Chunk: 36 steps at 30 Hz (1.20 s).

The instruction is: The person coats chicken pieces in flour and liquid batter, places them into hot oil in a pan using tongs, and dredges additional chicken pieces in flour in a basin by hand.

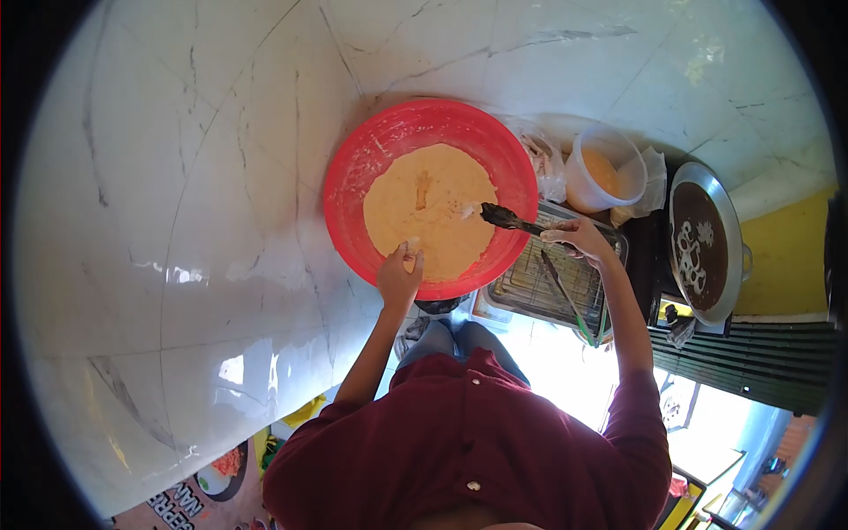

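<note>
Head view: frying is judged begun in pan (735,237), flour (442,238) unspent, tongs (512,219) held by right hand (579,238), left hand (400,277) narrowed, contents unclear.

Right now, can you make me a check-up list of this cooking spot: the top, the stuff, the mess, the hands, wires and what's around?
Surface: mostly hidden under things.
Job's things: red basin with pale yellow powder; black tongs over its rim.
Clutter: plastic tub; wire rack with green-handled tool on it.
Hands: left hand at the basin, grip unclear; right hand holding the black tongs.
Cables: nothing seen.
Surroundings: marbled wall; wide pan with dark contents.
</note>
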Each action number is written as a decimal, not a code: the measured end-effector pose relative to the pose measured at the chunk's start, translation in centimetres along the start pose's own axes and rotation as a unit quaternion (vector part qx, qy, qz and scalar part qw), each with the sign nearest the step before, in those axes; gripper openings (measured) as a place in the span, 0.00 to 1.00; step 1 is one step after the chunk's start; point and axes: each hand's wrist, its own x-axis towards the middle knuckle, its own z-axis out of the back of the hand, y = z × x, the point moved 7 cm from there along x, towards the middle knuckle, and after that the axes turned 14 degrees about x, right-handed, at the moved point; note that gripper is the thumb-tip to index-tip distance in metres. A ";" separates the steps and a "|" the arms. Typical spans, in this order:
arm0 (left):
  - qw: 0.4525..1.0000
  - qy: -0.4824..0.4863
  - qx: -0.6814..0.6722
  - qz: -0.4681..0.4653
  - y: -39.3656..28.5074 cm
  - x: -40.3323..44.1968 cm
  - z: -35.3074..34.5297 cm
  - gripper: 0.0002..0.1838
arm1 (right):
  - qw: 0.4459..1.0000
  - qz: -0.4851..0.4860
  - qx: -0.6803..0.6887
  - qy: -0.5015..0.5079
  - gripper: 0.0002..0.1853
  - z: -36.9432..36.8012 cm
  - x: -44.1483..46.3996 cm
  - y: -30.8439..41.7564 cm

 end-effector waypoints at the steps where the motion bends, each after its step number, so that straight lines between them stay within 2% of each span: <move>1: 0.999 0.015 -0.028 0.001 -0.2 0.2 -0.3 0.18 | 1.000 0.010 0.029 0.001 0.18 0.5 -0.3 -0.2; 5: 0.992 0.054 -0.114 -0.020 -2.5 1.7 -1.9 0.18 | 0.993 0.050 0.106 -0.024 0.20 3.6 -2.9 0.5; 9: 0.983 0.103 -0.137 -0.070 -7.6 3.4 -3.7 0.17 | 0.977 0.103 0.143 -0.121 0.16 8.6 -7.1 3.0; 13: 0.969 0.118 -0.164 -0.142 -13.1 4.9 -5.6 0.17 | 0.966 0.127 0.118 -0.190 0.16 13.2 -10.1 4.9; 17: 0.951 0.120 -0.195 -0.206 -19.1 6.7 -7.5 0.15 | 0.955 0.133 0.079 -0.253 0.19 19.0 -8.7 4.5; 19: 0.948 0.103 -0.198 -0.227 -22.0 7.6 -8.6 0.15 | 0.914 0.176 -0.104 -0.352 0.21 21.8 -7.1 5.0; 20: 0.946 0.083 -0.197 -0.243 -23.4 7.9 -8.9 0.15 | 0.913 0.174 -0.103 -0.355 0.21 22.4 -6.4 4.9; 22: 0.951 0.082 -0.169 -0.246 -25.5 8.8 -10.4 0.15 | 0.864 0.104 -0.272 -0.411 0.18 21.8 -4.7 6.5; 23: 0.956 0.080 -0.139 -0.246 -26.5 9.3 -11.2 0.15 | 0.863 0.104 -0.272 -0.412 0.18 21.8 -3.2 6.3; 25: 0.949 0.041 -0.139 -0.280 -28.6 10.1 -12.3 0.16 | 0.795 0.106 -0.392 -0.450 0.16 21.5 0.5 5.9; 26: 0.940 0.006 -0.137 -0.312 -29.5 10.3 -12.5 0.16 | 0.797 0.107 -0.391 -0.448 0.16 21.3 2.1 5.6; 28: 0.936 0.013 -0.141 -0.321 -30.6 11.0 -13.6 0.16 | 0.808 0.084 -0.422 -0.403 0.13 20.6 5.1 4.8; 32: 0.918 0.025 -0.137 -0.371 -32.4 11.3 -14.3 0.17 | 0.821 0.063 -0.455 -0.339 0.15 20.0 7.9 3.3; 36: 0.917 0.041 -0.134 -0.372 -32.1 11.5 -15.7 0.18 | 0.883 0.094 -0.352 -0.296 0.16 20.6 7.8 3.1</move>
